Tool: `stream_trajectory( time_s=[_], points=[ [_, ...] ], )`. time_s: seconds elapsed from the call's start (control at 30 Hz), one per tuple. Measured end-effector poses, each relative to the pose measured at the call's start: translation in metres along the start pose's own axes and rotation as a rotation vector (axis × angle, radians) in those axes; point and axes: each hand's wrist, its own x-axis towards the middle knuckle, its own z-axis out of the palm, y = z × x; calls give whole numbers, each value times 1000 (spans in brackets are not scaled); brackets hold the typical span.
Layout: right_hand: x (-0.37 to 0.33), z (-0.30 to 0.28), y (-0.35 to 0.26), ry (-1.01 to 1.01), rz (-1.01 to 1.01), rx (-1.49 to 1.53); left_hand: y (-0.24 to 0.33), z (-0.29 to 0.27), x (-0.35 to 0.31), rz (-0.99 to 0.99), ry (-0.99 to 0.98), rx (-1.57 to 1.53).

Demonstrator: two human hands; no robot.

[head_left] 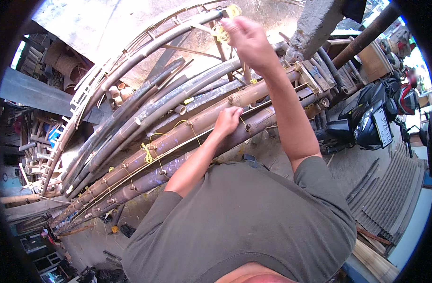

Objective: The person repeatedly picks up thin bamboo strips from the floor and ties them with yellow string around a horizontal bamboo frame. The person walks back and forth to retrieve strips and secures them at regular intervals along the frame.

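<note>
My left hand (227,120) rests with curled fingers on a thick brown bamboo pole (178,134) in a bundle of long poles. Thin yellow cord (147,152) is knotted around that pole and its neighbours at several spots. My right hand (246,40) is raised higher up, fingers pinched on a strand of yellow cord (221,33) near a bunch of it at the curved bamboo frame (145,47). My forearms and grey-green shirt fill the lower middle.
A parked black motorbike (374,120) stands at the right beside a concrete post (315,26). Short bamboo offcuts (116,92) lie behind the poles. More bamboo pieces are stacked at the far left (37,151). Slatted bamboo panels (395,188) lie at the lower right.
</note>
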Motion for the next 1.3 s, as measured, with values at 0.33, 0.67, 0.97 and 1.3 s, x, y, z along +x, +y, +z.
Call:
stream_trajectory(
  time_s=[0.33,0.67,0.97,1.3],
  points=[
    [-125,-40,87,-213,289,-81,-64,-12,115,-88,255,248],
    [-275,-85,125,99,845,357,-88,-23,114,-252,113,616],
    [-311,-69,145,9,772,360,-58,-160,11,-281,-196,526],
    [-305,-13,132,-214,665,188,-35,-324,-20,-341,156,-357]
  ],
)
